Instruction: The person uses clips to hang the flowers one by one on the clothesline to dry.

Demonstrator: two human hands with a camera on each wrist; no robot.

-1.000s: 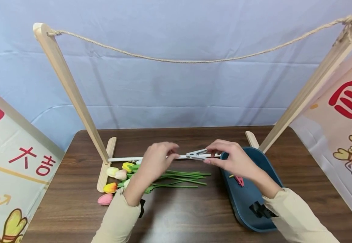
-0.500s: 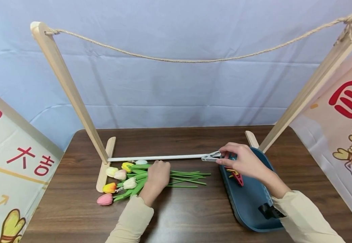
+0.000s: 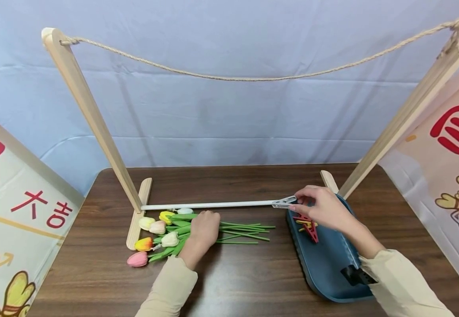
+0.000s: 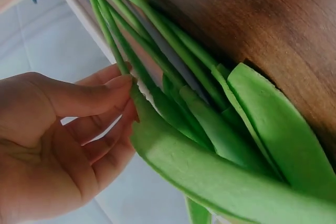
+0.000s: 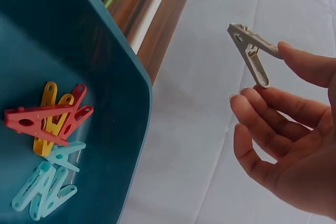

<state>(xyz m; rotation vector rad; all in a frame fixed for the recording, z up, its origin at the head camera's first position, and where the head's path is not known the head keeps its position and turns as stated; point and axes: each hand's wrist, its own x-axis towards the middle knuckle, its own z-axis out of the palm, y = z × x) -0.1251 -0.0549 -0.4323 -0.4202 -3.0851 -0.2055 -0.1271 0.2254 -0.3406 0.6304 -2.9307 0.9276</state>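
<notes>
My left hand (image 3: 204,230) is over the bunch of artificial tulips (image 3: 170,239) lying on the table. In the left wrist view, its thumb and fingers pinch one green tulip stem (image 4: 107,27) just above a broad leaf (image 4: 199,166). Between the thumb and fingers of my right hand (image 3: 324,209) is a grey clothespin (image 5: 249,53), held by its two handle ends above the tray's far left edge. In the head view this clothespin overlaps the end of the white rod (image 3: 213,205).
Red, yellow and light blue clothespins (image 5: 58,153) lie in a blue tray (image 3: 320,281) at the right. A rope (image 3: 229,79) sags between two wooden posts (image 3: 90,114) whose feet stand on the wooden table (image 3: 245,277). Light cloth (image 3: 229,127) hangs behind.
My left hand has gone down from beside the clothespin onto the tulips and taken hold of a stem. The right hand has moved rightward with the clothespin, over the tray's edge.
</notes>
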